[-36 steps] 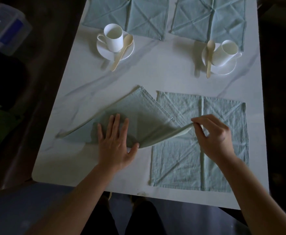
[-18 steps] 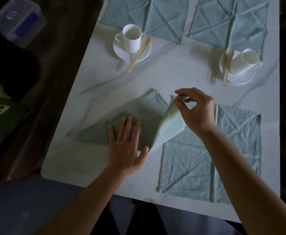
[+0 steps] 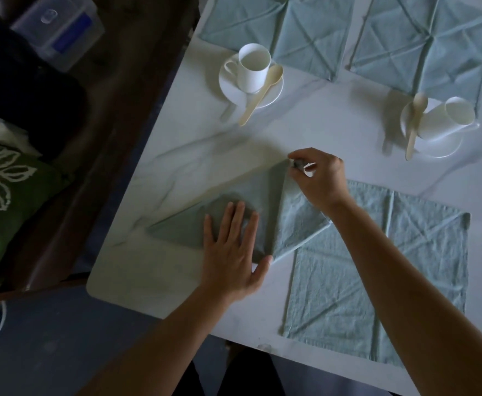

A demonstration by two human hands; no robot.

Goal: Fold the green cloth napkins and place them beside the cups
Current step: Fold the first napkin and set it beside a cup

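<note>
Marble table [image 3: 319, 132]: flat left fingers [image 3: 237, 217] press the napkin [image 3: 262, 191], right fingers [image 3: 301, 153] pinch its corner.

Creased matt cloth napkin [image 3: 268, 212] on smooth marbled table [image 3: 177, 178]; glossy white cups [image 3: 253, 68], pale wooden spoons [image 3: 262, 95].

Folded napkin [image 3: 242, 207] left of flat napkin [image 3: 376, 270] – overlapping it, two cups [image 3: 254, 68] behind, two napkins [image 3: 305, 32] beyond them.

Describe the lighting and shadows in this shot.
Head view: dim, soft light from the far right; the left cup and right cup cast diffuse shadows toward lower left; the folded napkin sits darker than the white table; the area left of the table is very dark.
</note>
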